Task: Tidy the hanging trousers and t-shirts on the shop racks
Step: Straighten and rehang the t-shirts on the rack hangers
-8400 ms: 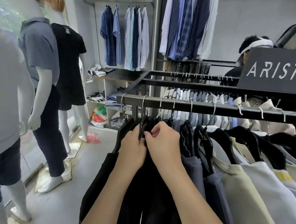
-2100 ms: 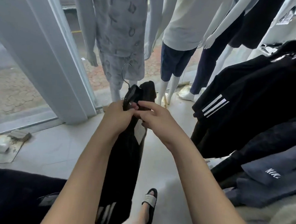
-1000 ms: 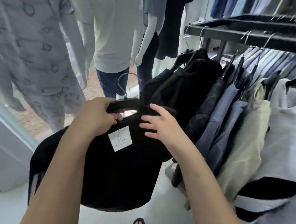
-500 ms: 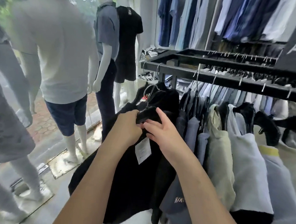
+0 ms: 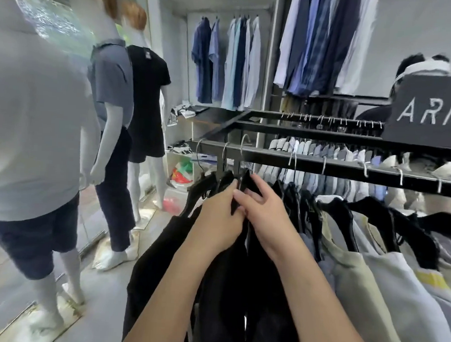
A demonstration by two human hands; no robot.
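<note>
A black metal rack rail [image 5: 331, 167] runs across the middle, hung with dark, cream and grey garments on black hangers. At its left end hangs a black garment [image 5: 228, 288] on a black hanger [image 5: 240, 183], whose metal hook is over the rail. My left hand [image 5: 218, 213] grips the hanger's left shoulder with curled fingers. My right hand [image 5: 263, 208] pinches the hanger's right side at the neck, fingers partly extended. Cream and grey tops [image 5: 370, 270] hang close on the right.
Dressed mannequins [image 5: 113, 99] stand in a row on the left by the window. Shirts [image 5: 224, 63] hang on the back wall. A black brand sign [image 5: 431, 113] sits on the rack's top, with a person's head behind it. Bags lie on the floor by the shelf.
The black garment on its hanger has gone from my hands in front of the mannequins up to the rail; its hook now sits on the rail among the dark clothes.
</note>
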